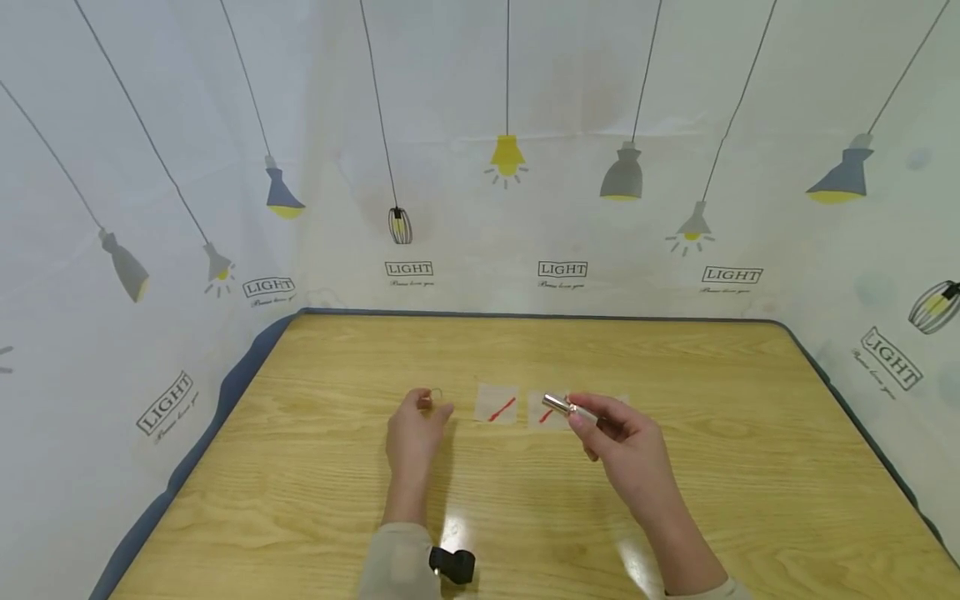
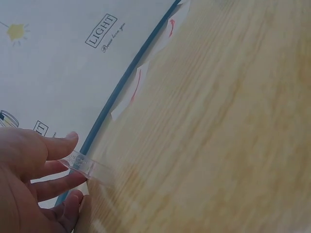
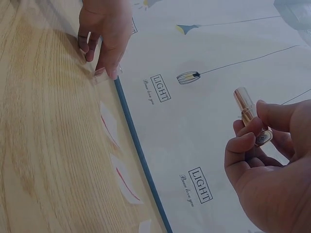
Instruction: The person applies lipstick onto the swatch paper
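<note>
On the right, a gold lipstick tube (image 3: 250, 114) with a glossy, see-through-looking end is pinched between the thumb and fingers of my right hand (image 1: 628, 446), raised above the table. It points up and to the left in the head view, overlapping a paper slip. My left hand (image 1: 416, 437) is low over the wood, holding a small clear plastic cap (image 2: 80, 163) between thumb and fingers. Red strokes mark two white paper slips, the left one (image 1: 497, 404) and the middle one (image 1: 536, 414). A third slip (image 3: 145, 226) is mostly hidden behind my right hand in the head view.
The wooden table (image 1: 300, 467) fills the space below, with a dark blue edge (image 1: 525, 315) at the back. White cloth walls (image 1: 450, 100) printed with lamps enclose it on three sides. A black device (image 1: 453, 565) sits at the left sleeve.
</note>
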Tool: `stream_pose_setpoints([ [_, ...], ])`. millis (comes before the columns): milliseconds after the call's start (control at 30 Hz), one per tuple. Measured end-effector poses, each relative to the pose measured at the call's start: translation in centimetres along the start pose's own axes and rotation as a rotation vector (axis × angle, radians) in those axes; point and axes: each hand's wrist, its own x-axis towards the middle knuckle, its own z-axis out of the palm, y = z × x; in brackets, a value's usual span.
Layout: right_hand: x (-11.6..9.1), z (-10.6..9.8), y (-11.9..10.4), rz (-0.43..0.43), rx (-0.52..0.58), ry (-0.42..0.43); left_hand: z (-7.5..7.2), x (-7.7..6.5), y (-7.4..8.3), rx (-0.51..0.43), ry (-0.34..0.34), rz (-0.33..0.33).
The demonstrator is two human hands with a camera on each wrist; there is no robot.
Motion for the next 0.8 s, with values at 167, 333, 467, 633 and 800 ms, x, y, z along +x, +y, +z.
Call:
stream_pose_setpoints([
  [167,-0.11,0.04,-0.01,-0.006,0.001,0.003,-0.05,0.32,-0.01,0.009,-0.009,-0.008],
  [333,-0.22,0.0,0.08,-0.008,-0.005,0.002,-0.29,0.71,0.05,-0.003,-0.013,-0.017],
  [467,-0.26,0.02,0.2,-0.015,-0.014,-0.007,-0.53,0.89,0.0,-0.02,-0.02,-0.029],
  [633,-0.26,0.15,0.28,-0.027,-0.001,-0.009,-0.85,0.87,-0.08,-0.066,-0.066,-0.031],
  [800,-0.4,0.23,0.27,-0.015,0.008,-0.009,-0.92,0.75,-0.15,-0.101,-0.102,-0.025],
])
